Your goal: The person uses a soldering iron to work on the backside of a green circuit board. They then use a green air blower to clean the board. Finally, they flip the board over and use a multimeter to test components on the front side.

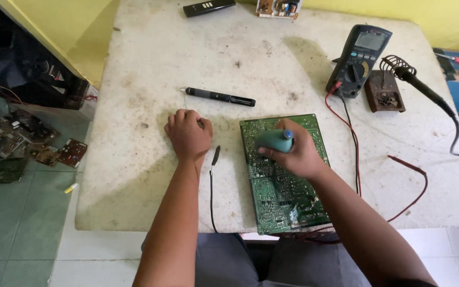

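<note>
Circuit board lay green solder side up at the near edge of the worn white table, its near end at the lip; judged it light, stiff and brittle, with sharp solder points across the face, so best taken by its 2 long edges, never pressed flat or flexed.

My right hand rested on the upper half of the board, fingers wrapped closed around a teal, rounded tool body with a blue tip at its right end (kind of tool not certain from this view); the plastic looked smooth and light, easy to hold in a loose fist; the heel of the hand seemed to bear on the board, though I could not tell how firmly.

My left hand was curled into a closed fist on the bare table just left of the board, knuckles up; whether it pinched anything I could not tell; a thin black probe lead lay just beside the wrist, apart from the fingers.

Further off: 1 black pen-shaped tool beyond the left hand; 1 multimeter at the far right with red lead trailing past the board; 1 soldering iron in its coil stand.
</note>
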